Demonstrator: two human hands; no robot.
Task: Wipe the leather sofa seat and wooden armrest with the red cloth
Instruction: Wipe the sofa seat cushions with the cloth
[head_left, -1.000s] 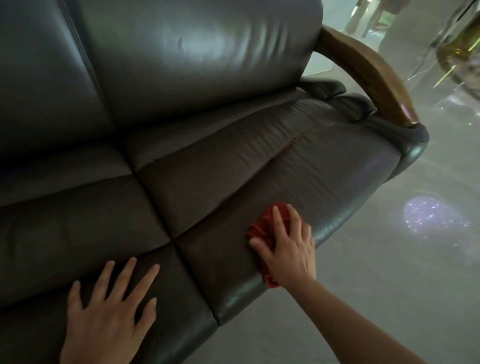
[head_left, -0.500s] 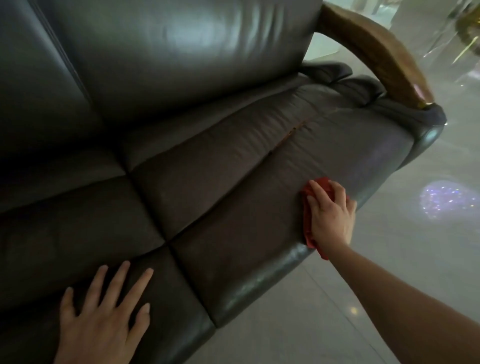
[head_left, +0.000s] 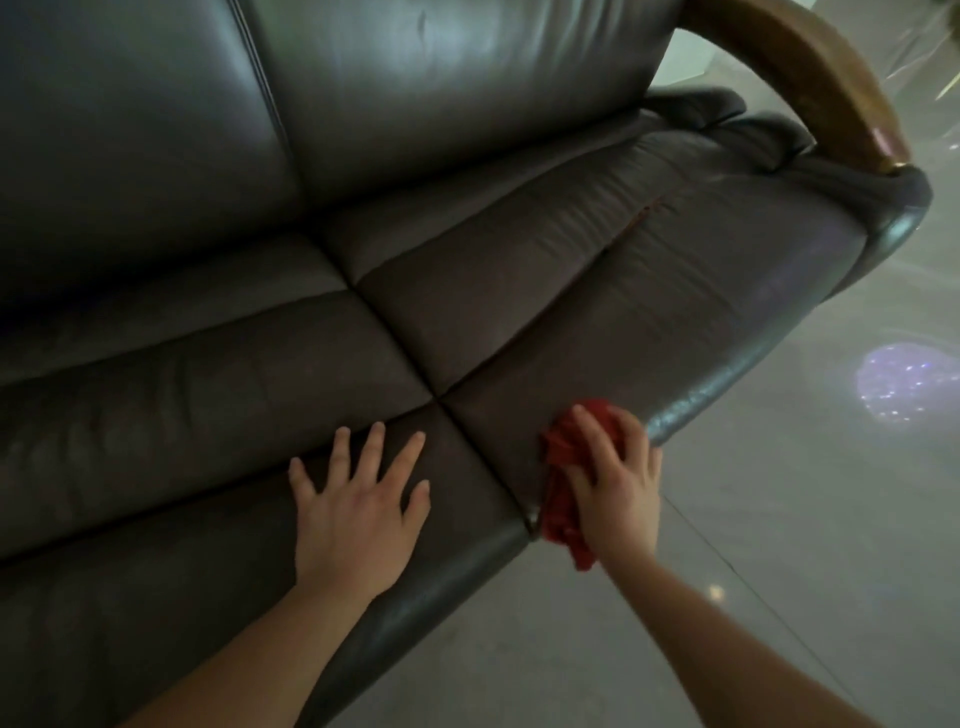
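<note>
A dark brown leather sofa seat (head_left: 649, 291) fills most of the view, with a split seam near its right end. My right hand (head_left: 618, 488) presses a crumpled red cloth (head_left: 563, 499) onto the front edge of the right seat cushion, close to the gap between the cushions. The cloth hangs slightly over the front edge. My left hand (head_left: 358, 504) lies flat with fingers spread on the left cushion, holding nothing. The curved wooden armrest (head_left: 810, 73) rises at the top right, well away from both hands.
The sofa backrest (head_left: 415, 93) stands behind the seat. A pale glossy floor (head_left: 753, 545) lies to the right and in front, with a sparkling light patch (head_left: 904, 382) on it.
My right hand slid the red cloth right along the front edge, then back left to the cushion gap. The view shifted, and my left hand now shows farther up in the frame.
</note>
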